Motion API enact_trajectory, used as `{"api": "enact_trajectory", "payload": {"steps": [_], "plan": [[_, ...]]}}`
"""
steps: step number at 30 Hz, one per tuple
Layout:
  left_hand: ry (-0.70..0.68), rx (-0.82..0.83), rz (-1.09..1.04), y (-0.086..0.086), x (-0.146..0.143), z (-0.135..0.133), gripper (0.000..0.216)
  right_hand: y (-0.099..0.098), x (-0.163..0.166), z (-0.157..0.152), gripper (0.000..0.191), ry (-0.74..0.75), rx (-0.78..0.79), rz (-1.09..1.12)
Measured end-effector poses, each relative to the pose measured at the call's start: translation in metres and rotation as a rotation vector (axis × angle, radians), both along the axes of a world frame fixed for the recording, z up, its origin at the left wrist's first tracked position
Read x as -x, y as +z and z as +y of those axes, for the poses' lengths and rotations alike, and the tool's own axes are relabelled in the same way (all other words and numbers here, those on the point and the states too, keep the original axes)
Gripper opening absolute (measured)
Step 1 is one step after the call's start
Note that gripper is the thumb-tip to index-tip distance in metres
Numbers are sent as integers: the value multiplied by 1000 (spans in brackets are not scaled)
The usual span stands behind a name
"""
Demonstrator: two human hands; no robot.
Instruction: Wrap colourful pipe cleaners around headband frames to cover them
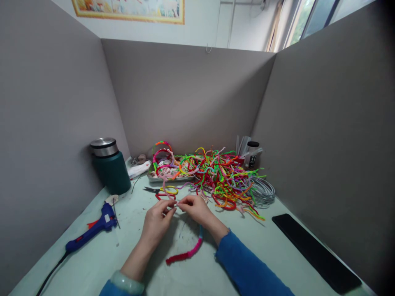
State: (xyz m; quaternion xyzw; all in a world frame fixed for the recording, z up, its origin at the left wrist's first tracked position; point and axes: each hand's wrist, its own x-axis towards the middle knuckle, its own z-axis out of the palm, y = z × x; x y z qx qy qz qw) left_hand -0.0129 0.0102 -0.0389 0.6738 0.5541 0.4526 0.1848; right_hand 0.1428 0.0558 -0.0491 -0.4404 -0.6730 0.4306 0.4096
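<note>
1. Well left of the pile of fuzzy stems point(222, 176): a blue glue gun point(92, 232), its white sticker too small to read, on a pale green, marked tabletop point(74, 271); behind it, a dark green flask point(111, 173).
2. Left of the pile: a metal tray point(154, 179), with scissors point(157, 190) before it; grey partition point(185, 94) behind.
3. In front of the pile's left side: left hand point(157, 216) and right hand point(197, 209), fingertips nearly meeting, both pinching a pale pink stem point(164, 183) that rises above the grip. A wrapped strip point(195, 248), blue to red, curves below the right wrist.
4. At the pile's right: a black-lidded jar point(253, 153), label unreadable; wire coil point(264, 193); nearer, a black slab point(314, 251); window point(317, 16) above.
</note>
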Motion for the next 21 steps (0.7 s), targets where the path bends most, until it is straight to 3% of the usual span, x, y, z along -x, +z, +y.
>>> {"api": "enact_trajectory", "payload": {"steps": [6, 21], "plan": [[-15, -86, 106, -4, 2, 2, 21, -1, 1, 0, 13, 33, -8, -1], [15, -42, 198, -3, 1, 2, 27, 1, 3, -3, 12, 46, -67, -51]]}}
